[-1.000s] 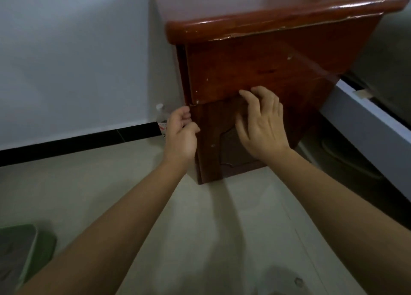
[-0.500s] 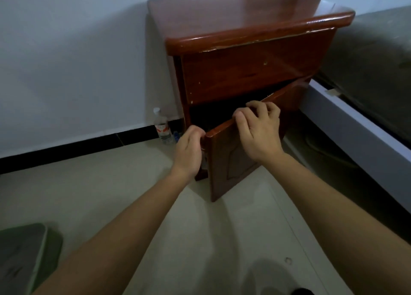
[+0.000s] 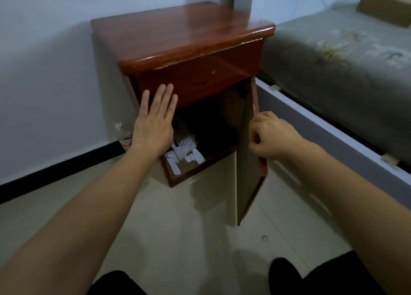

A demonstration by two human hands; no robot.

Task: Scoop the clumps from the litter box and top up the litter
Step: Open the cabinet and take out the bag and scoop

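Red-brown cabinet [image 3: 178,34], door [image 3: 249,161] wide open, edge-on. Right hand [image 3: 270,136] fingers curled round door edge. Left hand [image 3: 154,125] flat, fingers together, at drawer front [image 3: 200,81]. Paper scraps [image 3: 184,152] inside. Bed frame [image 3: 322,125] near door.

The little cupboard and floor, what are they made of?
The cupboard looks like wood with a shiny reddish-brown varnish: light gleams on its top, and its edge is chipped. Its door is plain, dull board inside. The floor looks like pale glossy tile, with thin joint lines.

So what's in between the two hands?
In the head view, the open cupboard lies between the left hand and the right hand: white paper scraps on its floor, darkness behind. The right hand grips the door.
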